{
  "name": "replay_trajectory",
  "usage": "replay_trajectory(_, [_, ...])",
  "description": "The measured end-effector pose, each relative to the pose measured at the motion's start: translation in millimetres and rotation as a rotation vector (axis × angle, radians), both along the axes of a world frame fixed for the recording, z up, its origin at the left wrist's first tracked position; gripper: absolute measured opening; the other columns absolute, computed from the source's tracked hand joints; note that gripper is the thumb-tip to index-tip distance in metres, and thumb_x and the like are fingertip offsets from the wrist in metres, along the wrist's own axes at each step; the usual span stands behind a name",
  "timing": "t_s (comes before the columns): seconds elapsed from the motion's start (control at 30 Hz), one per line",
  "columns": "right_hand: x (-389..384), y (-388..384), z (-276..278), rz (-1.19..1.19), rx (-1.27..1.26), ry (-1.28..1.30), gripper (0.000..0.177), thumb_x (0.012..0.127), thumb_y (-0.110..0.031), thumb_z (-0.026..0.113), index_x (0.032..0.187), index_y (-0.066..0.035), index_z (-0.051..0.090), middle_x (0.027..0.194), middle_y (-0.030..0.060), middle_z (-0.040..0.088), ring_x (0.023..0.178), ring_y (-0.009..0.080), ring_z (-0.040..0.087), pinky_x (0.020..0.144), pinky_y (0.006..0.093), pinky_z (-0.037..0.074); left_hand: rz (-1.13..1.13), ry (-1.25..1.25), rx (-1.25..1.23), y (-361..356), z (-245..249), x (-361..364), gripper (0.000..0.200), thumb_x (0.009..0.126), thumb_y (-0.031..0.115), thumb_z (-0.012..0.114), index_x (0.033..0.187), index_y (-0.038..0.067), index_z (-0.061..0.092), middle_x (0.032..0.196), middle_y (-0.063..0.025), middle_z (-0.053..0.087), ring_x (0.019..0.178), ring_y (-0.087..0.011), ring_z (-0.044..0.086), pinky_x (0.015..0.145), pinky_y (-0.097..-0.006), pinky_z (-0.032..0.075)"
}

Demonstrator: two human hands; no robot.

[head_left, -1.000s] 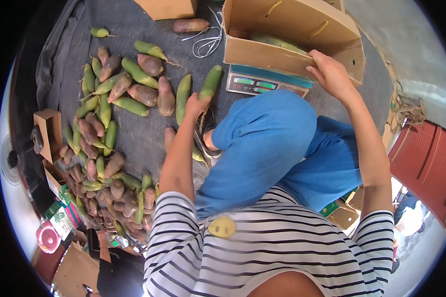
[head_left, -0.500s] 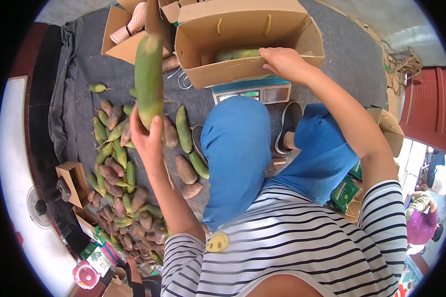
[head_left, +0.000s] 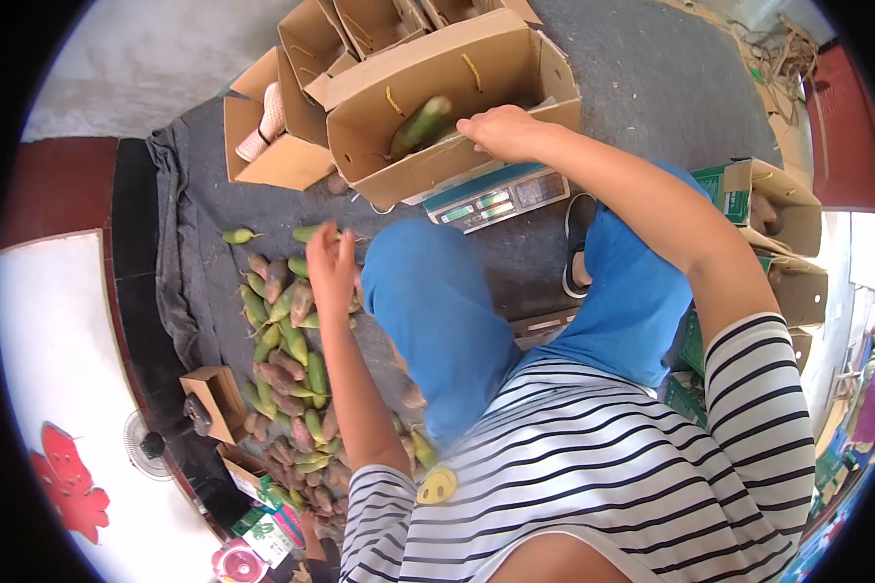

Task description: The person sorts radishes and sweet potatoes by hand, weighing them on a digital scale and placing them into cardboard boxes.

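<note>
My right hand (head_left: 504, 134) is closed on the near rim of a long cardboard box (head_left: 408, 182) with yellow rope handles. Inside that box a large green radish (head_left: 420, 127) lies tilted, its pale end up. The box rests on a digital scale (head_left: 496, 202), whose display shows in front. My left hand (head_left: 333, 272) is held beside my knee with its fingers apart and nothing in them. Below it on the dark floor cover lies a pile of green radishes (head_left: 295, 340) and brownish-purple roots (head_left: 284, 379).
More open cardboard boxes stand behind; one holds a pink perforated shoe (head_left: 265, 124). At the right are boxes (head_left: 787, 209) with roots inside. A small carton (head_left: 222, 403), a fan (head_left: 149, 445) and a pink basin (head_left: 240, 564) are at the left. Another person's arm (head_left: 311, 534) shows below the pile.
The green radish my left hand held upright is now out of that hand, which has come back toward my knee, open. A green radish now leans in the box. My view has turned.
</note>
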State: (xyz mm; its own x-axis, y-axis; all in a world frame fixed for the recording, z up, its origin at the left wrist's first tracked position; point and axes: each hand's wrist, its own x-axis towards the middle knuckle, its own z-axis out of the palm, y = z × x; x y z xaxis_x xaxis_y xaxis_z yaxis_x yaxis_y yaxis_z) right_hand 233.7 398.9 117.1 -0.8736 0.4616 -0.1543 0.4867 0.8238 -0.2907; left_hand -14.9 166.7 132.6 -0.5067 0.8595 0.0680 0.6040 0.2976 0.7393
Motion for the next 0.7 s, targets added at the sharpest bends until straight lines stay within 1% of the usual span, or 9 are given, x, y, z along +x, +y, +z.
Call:
replay_trajectory(0.03, [-1, -1, -1, 0.004, -0.006, -0.007, 0.018, 0.084, -0.014, 0.057, 0.097, -0.003, 0.053, 0.093, 0.0159, 0.065, 0.093, 0.0324, 0.062, 0.075, 0.0437, 0.049, 0.028, -0.095, -0.11, -21, -5, 0, 0.031, 0.085, 0.015, 0.061, 0.112, -0.001, 0.055, 0.094, -0.0129, 0.059, 0.087, -0.0217, 0.056, 0.082, -0.0342, 0.044])
replay_trajectory(0.1, [-2, 2, -3, 0.014, -0.011, -0.022, 0.018, 0.085, -0.012, 0.055, 0.1, -0.003, 0.054, 0.096, 0.0157, 0.065, 0.095, 0.0317, 0.062, 0.077, 0.043, 0.049, -0.123, 0.009, -0.058, -75, -56, -13, 0.027, 0.09, 0.015, 0.053, 0.112, -0.001, 0.054, 0.098, -0.0123, 0.062, 0.092, -0.0238, 0.057, 0.085, -0.0337, 0.042])
replay_trajectory(0.13, [-2, 2, -3, 0.012, -0.012, -0.022, 0.019, 0.085, -0.012, 0.054, 0.102, -0.003, 0.054, 0.098, 0.0156, 0.065, 0.096, 0.0314, 0.062, 0.078, 0.0429, 0.049, -0.057, -0.19, -0.154, -111, -87, -16, 0.035, 0.093, 0.024, 0.046, 0.117, 0.0, 0.054, 0.11, -0.014, 0.061, 0.103, -0.0258, 0.056, 0.089, -0.0345, 0.041])
replay_trajectory(0.17, [-1, 1, -2, 0.01, -0.014, -0.022, 0.02, 0.086, -0.012, 0.053, 0.104, -0.004, 0.054, 0.1, 0.0156, 0.065, 0.098, 0.0311, 0.062, 0.079, 0.0428, 0.049, -0.036, -0.265, -0.365, -164, -133, -50, 0.043, 0.095, 0.027, 0.046, 0.126, -0.003, 0.047, 0.125, -0.0152, 0.053, 0.111, -0.0247, 0.053, 0.092, -0.035, 0.043])
replay_trajectory(0.2, [-1, 1, -1, 0.01, -0.016, -0.024, 0.022, 0.086, -0.011, 0.052, 0.106, -0.004, 0.055, 0.102, 0.0156, 0.065, 0.099, 0.0308, 0.062, 0.08, 0.0426, 0.049, 0.037, -0.533, -0.238, -207, -167, -55, 0.045, 0.094, 0.025, 0.045, 0.129, -0.003, 0.044, 0.126, -0.015, 0.053, 0.11, -0.0252, 0.053, 0.091, -0.0363, 0.043])
replay_trajectory(0.27, [1, 1, 5, 0.011, -0.009, -0.056, 0.023, 0.088, -0.011, 0.049, 0.109, -0.005, 0.055, 0.105, 0.0155, 0.065, 0.101, 0.0305, 0.062, 0.081, 0.0427, 0.049, 0.005, -0.028, -0.652, -253, -185, -19, 0.047, 0.091, 0.036, 0.045, 0.123, 0.003, 0.053, 0.118, -0.0166, 0.059, 0.111, -0.0324, 0.054, 0.091, -0.041, 0.043])
replay_trajectory(0.3, [2, -2, 6, 0.02, -0.009, -0.074, 0.024, 0.089, -0.011, 0.047, 0.111, -0.005, 0.055, 0.106, 0.0154, 0.064, 0.103, 0.0304, 0.061, 0.082, 0.0428, 0.049, -0.003, 0.058, -0.802, -273, -188, -4, 0.047, 0.091, 0.036, 0.045, 0.122, 0.003, 0.053, 0.118, -0.0167, 0.06, 0.111, -0.0326, 0.054, 0.091, -0.0411, 0.043])
replay_trajectory(0.43, [1, -3, 6, 0.009, -0.045, -0.097, 0.025, 0.089, -0.011, 0.046, 0.112, -0.006, 0.054, 0.108, 0.0162, 0.064, 0.104, 0.0314, 0.061, 0.083, 0.043, 0.049, -0.037, -0.126, -1.011, -284, -182, 26, 0.046, 0.09, 0.037, 0.046, 0.12, 0.003, 0.054, 0.115, -0.0173, 0.06, 0.11, -0.0335, 0.054, 0.09, -0.0417, 0.043])
replay_trajectory(0.7, [0, 3, -3, 0.015, -0.06, 0.006, 0.021, 0.085, -0.016, 0.058, 0.099, -0.002, 0.053, 0.096, 0.0184, 0.065, 0.095, 0.0365, 0.061, 0.078, 0.0464, 0.048, -0.01, -0.188, -0.93, -231, -206, -6, 0.044, 0.089, 0.037, 0.047, 0.114, 0.003, 0.056, 0.111, -0.0185, 0.061, 0.109, -0.0354, 0.054, 0.089, -0.0428, 0.044])
